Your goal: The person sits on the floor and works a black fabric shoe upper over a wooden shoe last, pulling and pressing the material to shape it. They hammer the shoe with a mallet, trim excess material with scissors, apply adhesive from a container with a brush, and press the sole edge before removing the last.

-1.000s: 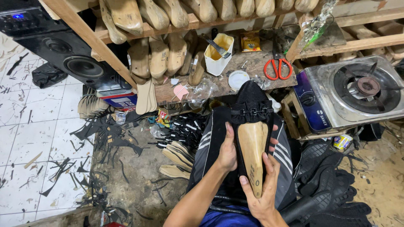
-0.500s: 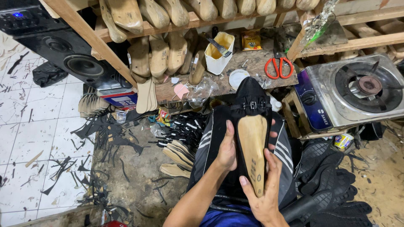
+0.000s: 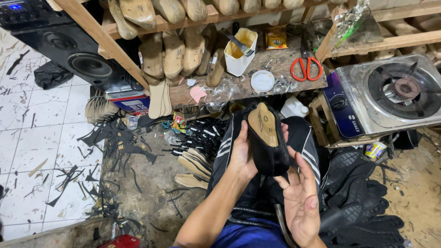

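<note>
Already the black upper sits over the wooden last, gripped by the left hand; the right hand hovers near, released; its sole side remains bare.

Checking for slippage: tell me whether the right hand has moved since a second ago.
Yes. The right hand has come off the shoe and now sits open below it, nearer the camera, farther from the red scissors on the bench.

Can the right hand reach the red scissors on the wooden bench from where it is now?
Probably yes. The right hand is open and holds nothing, and the red scissors lie uncovered on the bench; only the black shoe stands between.
</note>
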A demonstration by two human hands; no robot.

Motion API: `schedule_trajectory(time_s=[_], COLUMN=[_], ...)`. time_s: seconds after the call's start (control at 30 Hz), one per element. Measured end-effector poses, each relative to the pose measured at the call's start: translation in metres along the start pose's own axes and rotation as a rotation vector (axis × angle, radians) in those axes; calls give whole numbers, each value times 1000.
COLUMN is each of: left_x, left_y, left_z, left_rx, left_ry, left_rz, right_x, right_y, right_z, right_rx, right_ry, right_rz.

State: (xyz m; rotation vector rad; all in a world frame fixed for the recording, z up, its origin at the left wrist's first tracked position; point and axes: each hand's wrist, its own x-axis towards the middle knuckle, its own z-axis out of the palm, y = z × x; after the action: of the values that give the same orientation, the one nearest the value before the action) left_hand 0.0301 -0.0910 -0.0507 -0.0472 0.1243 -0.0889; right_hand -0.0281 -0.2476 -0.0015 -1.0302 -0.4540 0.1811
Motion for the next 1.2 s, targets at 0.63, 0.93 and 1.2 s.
schedule_trajectory(time_s=[0.63, 0.93, 1.2], left_x=[9, 5, 0], left_y=[-11, -17, -25], left_z=[-10, -4, 10], left_rx=[24, 317, 788], left_ry=[133, 224, 458], left_rz=[52, 245, 490], right_x=[26, 17, 14], right_y=[-11, 17, 19], right_z=[-1, 8, -17], right_rx=[-1052, -971, -703], right_ry=[-19, 76, 114], right_rz=[-198, -232, 21])
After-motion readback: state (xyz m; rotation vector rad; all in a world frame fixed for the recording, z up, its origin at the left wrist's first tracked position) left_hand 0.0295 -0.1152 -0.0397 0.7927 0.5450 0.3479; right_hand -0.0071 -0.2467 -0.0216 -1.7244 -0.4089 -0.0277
